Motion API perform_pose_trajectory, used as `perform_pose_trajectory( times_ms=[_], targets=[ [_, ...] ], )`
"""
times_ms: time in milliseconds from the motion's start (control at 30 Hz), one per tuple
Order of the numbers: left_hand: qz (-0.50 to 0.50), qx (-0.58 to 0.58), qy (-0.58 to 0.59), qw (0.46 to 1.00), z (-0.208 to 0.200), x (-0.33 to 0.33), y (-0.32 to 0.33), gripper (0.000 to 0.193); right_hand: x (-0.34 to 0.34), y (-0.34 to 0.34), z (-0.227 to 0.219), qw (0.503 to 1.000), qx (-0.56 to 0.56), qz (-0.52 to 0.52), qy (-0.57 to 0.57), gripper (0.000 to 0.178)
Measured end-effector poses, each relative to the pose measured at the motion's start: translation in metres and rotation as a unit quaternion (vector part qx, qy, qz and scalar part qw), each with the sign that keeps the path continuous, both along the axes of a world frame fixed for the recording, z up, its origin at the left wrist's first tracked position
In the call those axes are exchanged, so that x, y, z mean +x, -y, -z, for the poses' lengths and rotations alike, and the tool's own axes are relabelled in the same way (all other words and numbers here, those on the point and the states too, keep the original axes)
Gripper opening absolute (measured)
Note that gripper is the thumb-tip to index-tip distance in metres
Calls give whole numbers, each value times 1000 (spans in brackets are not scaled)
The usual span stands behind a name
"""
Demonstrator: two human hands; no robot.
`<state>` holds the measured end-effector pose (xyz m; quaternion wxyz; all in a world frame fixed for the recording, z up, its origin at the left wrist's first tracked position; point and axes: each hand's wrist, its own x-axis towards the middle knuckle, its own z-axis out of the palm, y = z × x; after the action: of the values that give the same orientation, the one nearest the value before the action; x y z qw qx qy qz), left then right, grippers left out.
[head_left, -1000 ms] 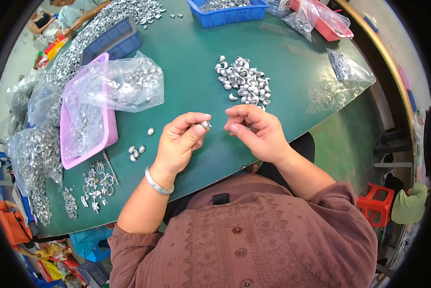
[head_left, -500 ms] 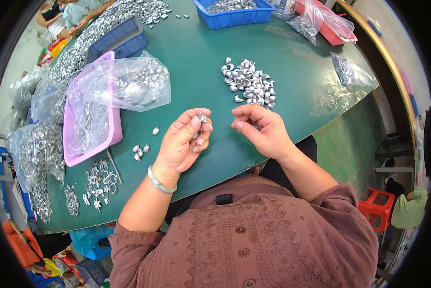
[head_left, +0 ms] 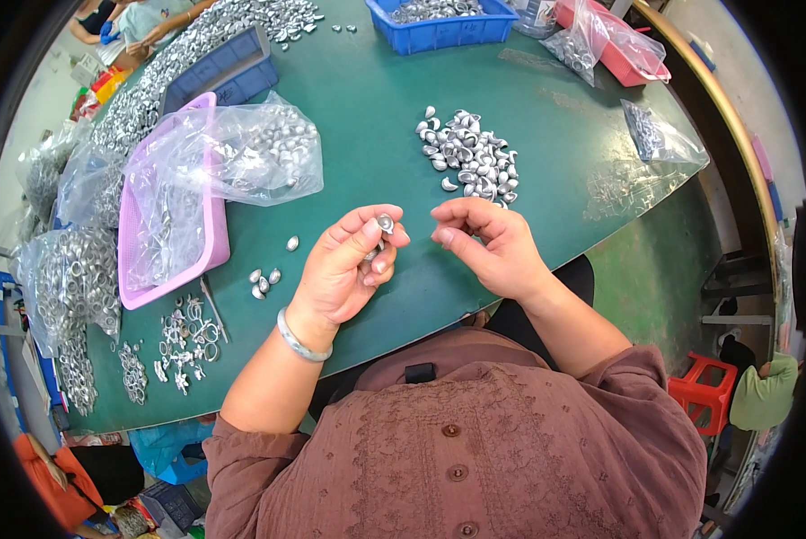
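Between the thumb and forefinger of my left hand (head_left: pixel 335 274) sits a small silver cup-shaped metal piece (head_left: pixel 385 222), hollow side up. More silver shows lower among the curled fingers of that hand. My right hand (head_left: pixel 497 251) is just to the right, thumb and forefinger pinched together, apart from the piece. Whatever that pinch holds, if anything, is too small to make out. Beyond my right hand lies a pile of similar hollow silver pieces (head_left: pixel 475 157). Several rounded silver pieces (head_left: pixel 259 280) lie on the green table (head_left: pixel 367 117) left of my left hand.
A pink basket (head_left: pixel 214 234) with clear bags stands at left. Beside it lie bagged metal rings (head_left: pixel 70 278), loose small castings (head_left: pixel 187 337) and a thin rod (head_left: pixel 214 310). Blue bins (head_left: pixel 443 34), a red tray (head_left: pixel 632 67) and a large heap of metal pieces (head_left: pixel 174 67) sit farther back.
The piece in my left fingers has shifted slightly right and tipped a little. My right hand stays nearly in place, still pinched.
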<state>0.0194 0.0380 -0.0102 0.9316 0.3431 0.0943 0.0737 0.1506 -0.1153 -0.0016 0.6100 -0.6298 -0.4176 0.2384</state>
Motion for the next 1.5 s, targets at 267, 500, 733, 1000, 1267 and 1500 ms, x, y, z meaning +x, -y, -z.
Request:
perform_pose_trajectory(
  times_ms=[267,500,733,1000,1267,1500],
  targets=[
    [1,67,21,998,5,0,5,21,-8,-1,-4,996,46,-40,63,17],
    [10,29,10,999,3,0,6,21,-11,-4,-6,993,60,-51,89,17],
    [25,-26,-6,999,3,0,4,22,-14,-8,-9,980,97,-56,165,17],
    [52,-52,42,996,7,-1,2,20,-16,-8,-13,977,87,-34,194,16],
    [81,-37,40,995,3,1,1,20,-16,-7,-13,971,110,-13,212,14],
    [83,47,3,995,4,-1,6,19,-17,-7,-12,974,114,-11,197,14]
  ],
)
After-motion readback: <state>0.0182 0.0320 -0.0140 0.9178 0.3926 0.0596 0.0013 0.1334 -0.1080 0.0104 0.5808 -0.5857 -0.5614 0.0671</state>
